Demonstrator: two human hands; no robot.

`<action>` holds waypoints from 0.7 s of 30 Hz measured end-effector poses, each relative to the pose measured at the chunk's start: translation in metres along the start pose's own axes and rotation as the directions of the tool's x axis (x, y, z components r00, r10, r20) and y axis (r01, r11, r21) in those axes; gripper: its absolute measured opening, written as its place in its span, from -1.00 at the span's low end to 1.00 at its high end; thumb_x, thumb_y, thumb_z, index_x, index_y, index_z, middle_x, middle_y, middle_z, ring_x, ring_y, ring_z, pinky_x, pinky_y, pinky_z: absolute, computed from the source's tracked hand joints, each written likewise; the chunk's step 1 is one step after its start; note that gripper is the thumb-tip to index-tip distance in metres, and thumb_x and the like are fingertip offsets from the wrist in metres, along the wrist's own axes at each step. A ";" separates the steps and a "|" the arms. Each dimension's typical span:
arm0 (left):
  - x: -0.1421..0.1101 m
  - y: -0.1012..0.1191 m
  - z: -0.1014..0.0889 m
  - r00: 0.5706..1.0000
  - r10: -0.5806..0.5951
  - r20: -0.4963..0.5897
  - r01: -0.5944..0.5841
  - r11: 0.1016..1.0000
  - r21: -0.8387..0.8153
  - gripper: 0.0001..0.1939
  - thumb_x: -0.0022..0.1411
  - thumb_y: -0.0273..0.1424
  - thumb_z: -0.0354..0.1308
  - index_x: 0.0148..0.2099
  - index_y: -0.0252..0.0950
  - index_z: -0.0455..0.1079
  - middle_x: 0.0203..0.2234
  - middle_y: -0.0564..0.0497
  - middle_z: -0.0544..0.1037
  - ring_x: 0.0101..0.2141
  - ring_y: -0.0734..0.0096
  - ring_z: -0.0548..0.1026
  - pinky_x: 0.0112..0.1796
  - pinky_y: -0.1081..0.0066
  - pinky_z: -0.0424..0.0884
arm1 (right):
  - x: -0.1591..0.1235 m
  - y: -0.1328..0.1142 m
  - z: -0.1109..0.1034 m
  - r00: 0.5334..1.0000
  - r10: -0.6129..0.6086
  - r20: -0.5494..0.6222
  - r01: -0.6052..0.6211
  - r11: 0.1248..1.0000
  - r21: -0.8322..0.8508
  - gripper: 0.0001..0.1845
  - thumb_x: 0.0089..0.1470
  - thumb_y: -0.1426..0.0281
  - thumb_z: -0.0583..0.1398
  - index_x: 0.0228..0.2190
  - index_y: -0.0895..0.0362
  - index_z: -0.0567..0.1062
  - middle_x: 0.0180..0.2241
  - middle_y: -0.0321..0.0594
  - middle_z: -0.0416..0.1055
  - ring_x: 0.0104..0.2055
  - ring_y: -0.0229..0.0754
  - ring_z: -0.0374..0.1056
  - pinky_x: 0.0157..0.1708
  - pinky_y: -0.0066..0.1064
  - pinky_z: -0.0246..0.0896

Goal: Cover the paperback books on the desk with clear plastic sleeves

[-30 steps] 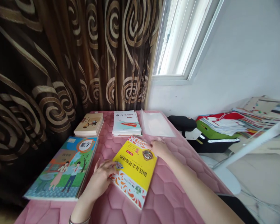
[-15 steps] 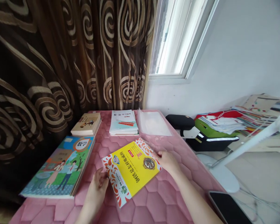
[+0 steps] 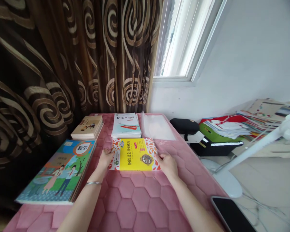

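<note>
A yellow book [image 3: 135, 155] with red-and-white patterned ends lies sideways between my two hands, just in front of a stack of white-and-blue booklets [image 3: 126, 125]. My left hand [image 3: 106, 158] grips its left edge, fingers partly hidden at the rim. On the opposite edge, my right hand [image 3: 166, 163] pinches the cover between thumb and fingers. The book seems slightly raised or tilted toward me; whether it touches the tabletop I cannot tell. Clear plastic sleeves [image 3: 158, 127] lie beyond my right hand.
Left of my arm is a pile of large textbooks [image 3: 60, 170], with smaller tan books [image 3: 87, 127] behind it. A black phone or tablet [image 3: 232, 214] rests at the right edge of the pink padded tabletop [image 3: 135, 196]. A white lamp [image 3: 232, 183] stands beyond that edge.
The yellow book has turned from a slant to nearly square and moved away from me toward the booklets. My left hand has reached forward and now holds its left edge.
</note>
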State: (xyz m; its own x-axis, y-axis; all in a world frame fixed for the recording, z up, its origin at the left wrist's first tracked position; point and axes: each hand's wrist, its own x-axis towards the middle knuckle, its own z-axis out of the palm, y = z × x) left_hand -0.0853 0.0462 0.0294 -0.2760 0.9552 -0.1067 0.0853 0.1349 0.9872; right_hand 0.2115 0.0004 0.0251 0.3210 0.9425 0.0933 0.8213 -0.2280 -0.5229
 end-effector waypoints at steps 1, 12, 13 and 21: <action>0.003 0.000 0.001 1.000 -0.004 0.015 0.004 1.000 0.012 -0.71 0.00 -0.67 0.17 -0.21 -0.32 0.30 -0.32 -0.13 0.63 -0.34 0.25 0.62 -0.36 0.37 0.52 | 0.001 -0.002 0.000 1.000 0.003 -0.001 -0.003 1.000 0.006 -0.54 0.17 0.08 0.07 -0.50 0.10 0.57 -0.48 -0.13 0.57 -0.44 -0.15 0.47 -0.57 -0.46 0.01; 0.002 -0.004 -0.005 0.995 0.100 -0.017 -0.093 0.969 0.229 -0.52 0.04 -0.71 0.11 0.04 -0.37 0.31 -0.03 -0.24 0.54 0.00 0.20 0.51 -0.03 0.29 0.43 | 0.004 0.002 0.007 1.000 -0.004 0.005 0.003 0.997 0.077 -0.58 0.16 0.10 0.08 -0.45 0.09 0.58 -0.45 -0.14 0.58 -0.40 -0.13 0.48 -0.53 -0.46 0.10; -0.006 -0.004 -0.004 0.992 0.126 -0.016 -0.119 0.962 0.248 -0.51 0.04 -0.71 0.11 0.05 -0.36 0.33 0.03 -0.25 0.50 0.06 0.18 0.46 0.04 0.23 0.37 | 0.004 0.004 0.008 1.000 -0.012 0.010 0.011 0.996 0.085 -0.58 0.16 0.09 0.08 -0.44 0.10 0.58 -0.44 -0.14 0.58 -0.40 -0.13 0.48 -0.53 -0.46 0.11; -0.091 -0.001 0.035 0.749 0.474 0.463 -0.655 0.418 0.629 -0.65 0.25 -0.53 0.03 0.04 -0.18 0.44 0.08 -0.10 0.48 0.14 0.10 0.36 0.25 -0.20 -0.22 | -0.001 0.005 -0.001 0.990 -0.123 -0.071 0.123 0.992 -0.010 -0.71 0.16 0.21 0.11 -0.34 0.12 0.56 -0.33 -0.12 0.54 -0.28 -0.09 0.43 -0.34 -0.40 0.17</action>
State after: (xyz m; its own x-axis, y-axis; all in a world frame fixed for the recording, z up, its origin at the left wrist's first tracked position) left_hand -0.0269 -0.0318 0.0344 0.2774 0.9011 0.3334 0.8191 -0.4031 0.4082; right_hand 0.2154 -0.0018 0.0236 0.2499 0.9437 0.2167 0.8592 -0.1129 -0.4991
